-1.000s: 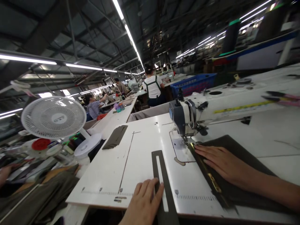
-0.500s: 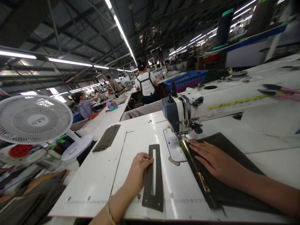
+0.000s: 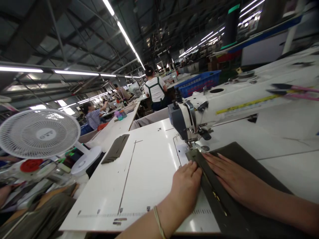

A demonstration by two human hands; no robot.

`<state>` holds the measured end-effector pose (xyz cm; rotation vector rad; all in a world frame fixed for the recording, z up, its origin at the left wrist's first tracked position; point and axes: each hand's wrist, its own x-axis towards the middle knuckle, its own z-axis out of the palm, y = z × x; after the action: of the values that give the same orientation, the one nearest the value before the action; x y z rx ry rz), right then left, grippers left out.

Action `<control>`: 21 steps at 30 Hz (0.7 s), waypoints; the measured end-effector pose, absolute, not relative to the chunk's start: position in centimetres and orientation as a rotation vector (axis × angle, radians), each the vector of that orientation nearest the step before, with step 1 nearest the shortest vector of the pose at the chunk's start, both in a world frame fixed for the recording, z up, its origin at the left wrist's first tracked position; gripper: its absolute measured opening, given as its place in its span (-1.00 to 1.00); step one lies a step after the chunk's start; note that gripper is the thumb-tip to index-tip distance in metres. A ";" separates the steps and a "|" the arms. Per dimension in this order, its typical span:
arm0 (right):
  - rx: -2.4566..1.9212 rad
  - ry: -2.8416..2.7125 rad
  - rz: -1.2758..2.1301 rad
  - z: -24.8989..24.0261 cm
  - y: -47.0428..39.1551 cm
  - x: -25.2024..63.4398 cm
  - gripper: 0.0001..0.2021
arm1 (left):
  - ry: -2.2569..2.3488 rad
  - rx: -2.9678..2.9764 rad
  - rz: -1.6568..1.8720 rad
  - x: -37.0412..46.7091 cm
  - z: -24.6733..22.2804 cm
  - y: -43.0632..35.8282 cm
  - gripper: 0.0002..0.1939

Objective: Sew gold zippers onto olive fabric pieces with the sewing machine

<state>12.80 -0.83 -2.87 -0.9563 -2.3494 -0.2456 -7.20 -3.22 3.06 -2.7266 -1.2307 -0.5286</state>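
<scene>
A dark grey-green slotted strip [image 3: 209,203] lies over the gold zipper [image 3: 216,196], whose teeth and pull show through its slot. My left hand [image 3: 187,186] has its fingers curled on the strip's left edge near the far end. Flat on the dark fabric panel [image 3: 238,152], my right hand [image 3: 233,177] presses beside the strip, fingertips at its right edge. The far end of the strip sits just in front of the sewing machine's needle and presser foot [image 3: 191,144]. My fingers hide part of the strip's far half.
Behind the work stands the sewing machine head [image 3: 181,121]. A stack of dark strips [image 3: 116,149] lies left on the white table [image 3: 147,172]. A white fan [image 3: 40,132] is further left. Scissors [image 3: 286,91] and a yellow tape measure [image 3: 245,103] lie right. A co-worker [image 3: 156,88] sits ahead.
My left hand has carried the slotted strip from the bare table rightward onto the zipper. My right hand stays on the fabric. The view has shifted slightly.
</scene>
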 end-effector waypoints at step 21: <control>-1.051 -2.184 -0.460 -1.0 -1.2 10.9 -0.54 | -0.985 -2.761 -0.501 -9.3 2.8 -1.1 -0.59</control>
<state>10.92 -1.18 -1.04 -1.0506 -2.1840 -0.4597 -9.30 -1.12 2.77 -2.7609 -0.9852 -0.5007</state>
